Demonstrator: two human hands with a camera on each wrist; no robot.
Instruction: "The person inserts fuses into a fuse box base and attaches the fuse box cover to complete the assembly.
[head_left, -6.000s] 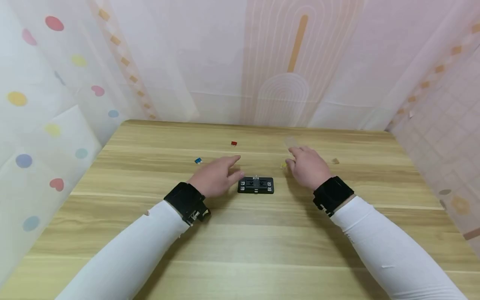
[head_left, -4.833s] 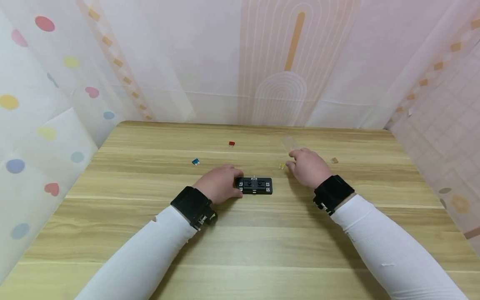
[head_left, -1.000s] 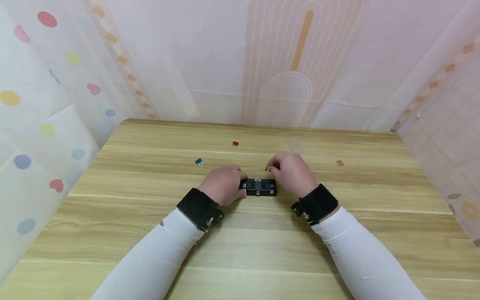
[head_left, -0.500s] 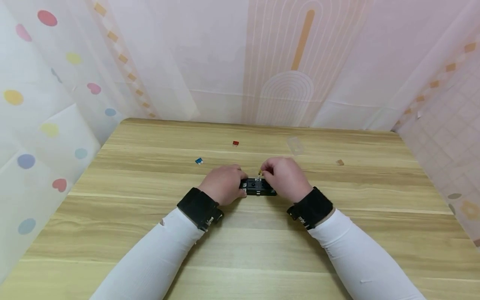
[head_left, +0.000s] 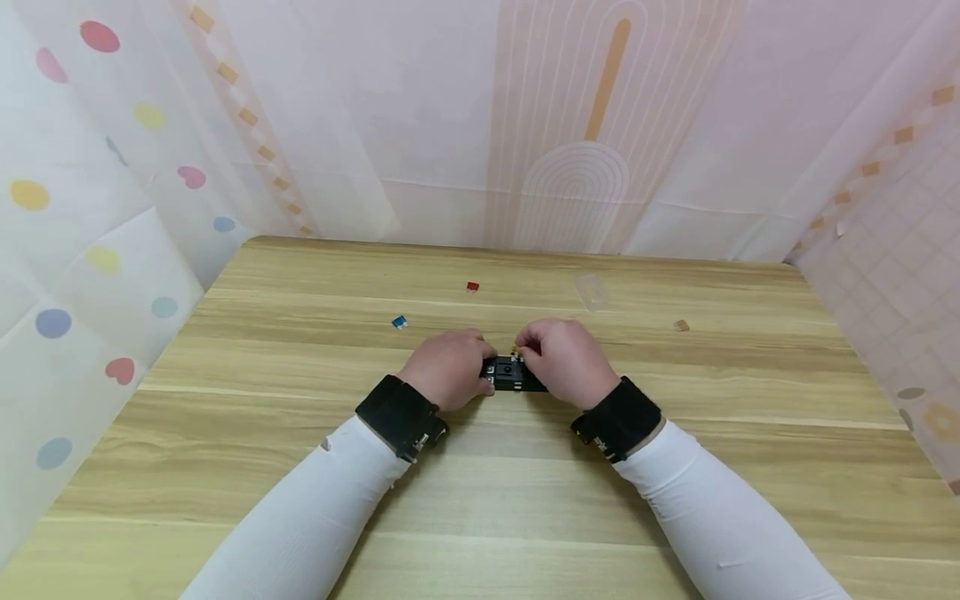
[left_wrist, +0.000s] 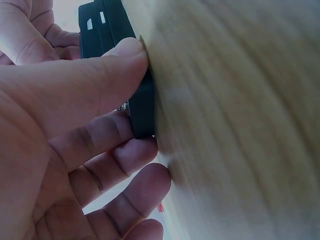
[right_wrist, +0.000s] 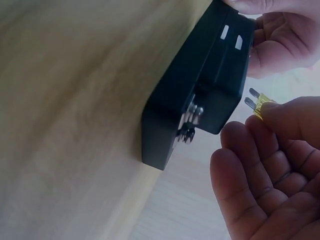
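A small black box [head_left: 508, 374] is lying on the wooden table [head_left: 480, 483], near its middle, between the two hands. It is gripped at its left end by the left hand [head_left: 447, 367]: in the left wrist view the thumb [left_wrist: 100, 70] is pressed along the near edge of the box [left_wrist: 140, 107] and the curled fingers are wrapped round the far side. The box's right end is covered in the head view by the right hand [head_left: 564, 360], so only part of its top is seen there.

A small yellow fuse [right_wrist: 261, 105] is pinched between the curled thumb and fingertips of the right hand [right_wrist: 265, 175], its two metal prongs pointed toward the top of the box [right_wrist: 200, 85]. The prongs are seen just short of the box, not touching it. In the head view the fuse [head_left: 515, 350] is little more than a yellow speck.

Farther back on the table, a blue fuse [head_left: 400, 321], a red fuse [head_left: 472, 286] and a brownish fuse [head_left: 681, 325] are scattered well apart. A clear plastic piece [head_left: 591, 289] is also lying there, faint and hard to make out.
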